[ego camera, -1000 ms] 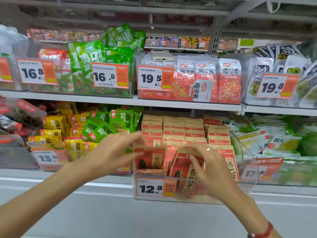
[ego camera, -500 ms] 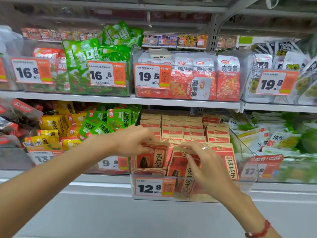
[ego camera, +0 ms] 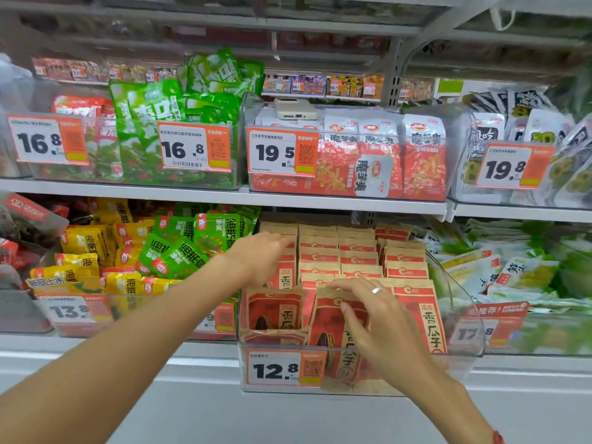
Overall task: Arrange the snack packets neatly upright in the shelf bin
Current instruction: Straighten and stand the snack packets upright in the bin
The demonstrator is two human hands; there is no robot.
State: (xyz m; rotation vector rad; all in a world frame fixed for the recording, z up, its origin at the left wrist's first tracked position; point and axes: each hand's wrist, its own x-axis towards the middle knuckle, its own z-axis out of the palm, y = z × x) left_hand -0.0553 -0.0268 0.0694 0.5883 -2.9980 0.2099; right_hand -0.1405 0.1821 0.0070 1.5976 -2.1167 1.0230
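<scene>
Both hands are up at the clear shelf bin (ego camera: 461, 334) on the lower shelf, the one with the 12.8 price tag (ego camera: 285, 368) on its front wall. It is packed with red and kraft-brown snack packets (ego camera: 355, 251), rows of them standing upright toward the back. The left hand (ego camera: 259, 254) reaches deep into the bin's left side, over the back rows, fingers stretched forward and lying on the packet tops; whether they pinch anything there, cannot tell. Below its wrist, the front-left packet (ego camera: 275, 312) stands at the bin's front, leaning a touch and free of either hand. The right hand (ego camera: 374, 318) sits at the front centre, its fingers (ego camera: 344, 285) curled over the top edge of the front-middle packet (ego camera: 333, 334), thumb pressed on its face, so that one is gripped. A ring shows on that hand. To its right, another tall packet (ego camera: 426, 315) stands straight against the bin's right side. One shelf up, a bin marked 19.5 (ego camera: 282, 152) holds red and white packs, with a phone (ego camera: 296, 108) lying on top. Left of the work, green packets (ego camera: 185, 248) and yellow packets (ego camera: 86, 241) are heaped loosely in the neighbouring bin
</scene>
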